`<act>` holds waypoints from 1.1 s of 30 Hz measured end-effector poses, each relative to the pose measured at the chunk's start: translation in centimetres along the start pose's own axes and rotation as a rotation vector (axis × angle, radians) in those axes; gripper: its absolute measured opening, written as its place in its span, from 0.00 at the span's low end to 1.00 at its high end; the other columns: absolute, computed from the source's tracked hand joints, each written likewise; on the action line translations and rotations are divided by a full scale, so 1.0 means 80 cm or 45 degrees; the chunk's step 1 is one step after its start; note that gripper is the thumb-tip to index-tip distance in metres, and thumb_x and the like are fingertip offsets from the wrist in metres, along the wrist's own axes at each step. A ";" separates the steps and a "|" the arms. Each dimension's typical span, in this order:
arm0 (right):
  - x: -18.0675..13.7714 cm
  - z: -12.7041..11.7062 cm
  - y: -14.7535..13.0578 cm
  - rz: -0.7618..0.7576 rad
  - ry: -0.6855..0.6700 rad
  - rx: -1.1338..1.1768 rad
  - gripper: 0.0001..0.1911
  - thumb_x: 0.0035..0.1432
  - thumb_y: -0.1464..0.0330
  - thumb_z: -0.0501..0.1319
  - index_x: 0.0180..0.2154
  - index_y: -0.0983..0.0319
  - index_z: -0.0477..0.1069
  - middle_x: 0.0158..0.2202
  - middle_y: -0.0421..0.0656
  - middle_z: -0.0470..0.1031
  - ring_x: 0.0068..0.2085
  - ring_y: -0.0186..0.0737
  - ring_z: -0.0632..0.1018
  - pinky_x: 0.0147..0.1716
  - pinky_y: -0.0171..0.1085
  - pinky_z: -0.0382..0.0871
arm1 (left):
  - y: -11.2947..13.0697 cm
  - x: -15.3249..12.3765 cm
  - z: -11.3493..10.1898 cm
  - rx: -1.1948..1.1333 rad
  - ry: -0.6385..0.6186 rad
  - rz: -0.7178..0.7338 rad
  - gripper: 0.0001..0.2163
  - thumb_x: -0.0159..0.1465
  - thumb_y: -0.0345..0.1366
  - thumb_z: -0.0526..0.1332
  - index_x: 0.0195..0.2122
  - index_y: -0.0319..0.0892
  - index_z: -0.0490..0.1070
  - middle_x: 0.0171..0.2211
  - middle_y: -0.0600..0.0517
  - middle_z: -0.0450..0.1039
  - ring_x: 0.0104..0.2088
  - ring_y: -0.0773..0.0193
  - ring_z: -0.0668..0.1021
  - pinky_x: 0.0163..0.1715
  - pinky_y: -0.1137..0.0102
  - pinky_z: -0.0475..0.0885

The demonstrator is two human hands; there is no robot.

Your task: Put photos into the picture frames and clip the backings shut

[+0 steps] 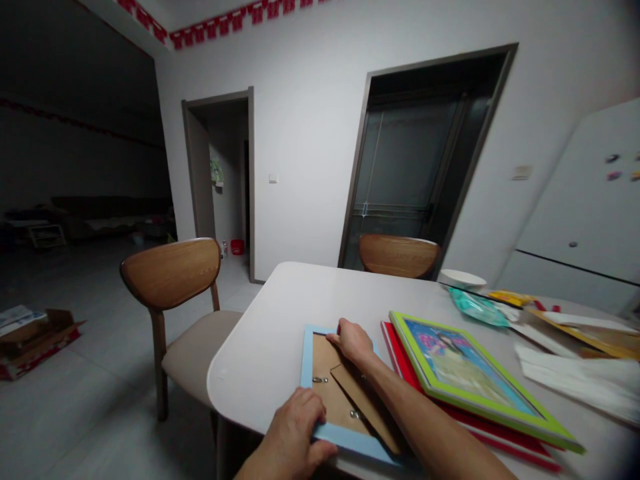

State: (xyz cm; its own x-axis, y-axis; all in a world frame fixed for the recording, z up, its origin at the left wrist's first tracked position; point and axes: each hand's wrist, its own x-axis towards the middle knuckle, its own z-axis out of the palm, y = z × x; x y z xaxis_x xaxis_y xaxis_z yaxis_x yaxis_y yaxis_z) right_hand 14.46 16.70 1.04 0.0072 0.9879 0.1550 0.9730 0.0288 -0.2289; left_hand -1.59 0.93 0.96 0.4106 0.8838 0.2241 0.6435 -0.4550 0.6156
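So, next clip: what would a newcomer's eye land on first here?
Most likely the blue picture frame lying face down at the near edge of the white table, with the left hand on its near edge and the right hand at its far edge. Just right of it lies a bright green picture frame, face up on a red one.

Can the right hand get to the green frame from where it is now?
Probably yes. The right hand rests on the far edge of the blue frame, and the green frame lies just beside it, on top of the stack, with nothing between them.
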 end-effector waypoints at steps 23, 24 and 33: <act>-0.091 -0.040 0.073 -0.432 -0.063 0.244 0.10 0.43 0.74 0.53 0.24 0.63 0.73 0.33 0.46 0.71 0.37 0.39 0.70 0.38 0.34 0.60 | -0.004 -0.008 0.010 0.019 0.039 0.047 0.11 0.48 0.27 0.61 0.29 0.43 0.59 0.32 0.55 0.63 0.33 0.65 0.65 0.33 0.74 0.60; -0.092 -0.038 0.072 -0.420 -0.042 0.246 0.10 0.44 0.74 0.53 0.24 0.64 0.73 0.33 0.46 0.70 0.37 0.39 0.70 0.38 0.35 0.60 | -0.003 -0.008 0.010 0.017 0.048 0.045 0.11 0.48 0.27 0.61 0.29 0.43 0.59 0.32 0.55 0.63 0.33 0.65 0.66 0.33 0.74 0.60; -0.108 -0.047 0.077 -0.427 0.012 0.259 0.11 0.44 0.73 0.52 0.28 0.65 0.72 0.35 0.47 0.68 0.38 0.39 0.69 0.40 0.35 0.61 | 0.004 -0.005 0.007 0.036 0.066 0.048 0.09 0.48 0.27 0.60 0.28 0.43 0.59 0.31 0.55 0.63 0.33 0.64 0.66 0.32 0.73 0.60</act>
State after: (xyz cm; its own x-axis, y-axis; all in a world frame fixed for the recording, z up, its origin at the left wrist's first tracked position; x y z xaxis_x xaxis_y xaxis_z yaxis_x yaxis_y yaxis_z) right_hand 21.25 7.81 1.90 -0.3002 0.9171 0.2623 0.8562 0.3803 -0.3496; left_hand -1.14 0.32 0.63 0.4014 0.8700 0.2864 0.6462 -0.4906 0.5846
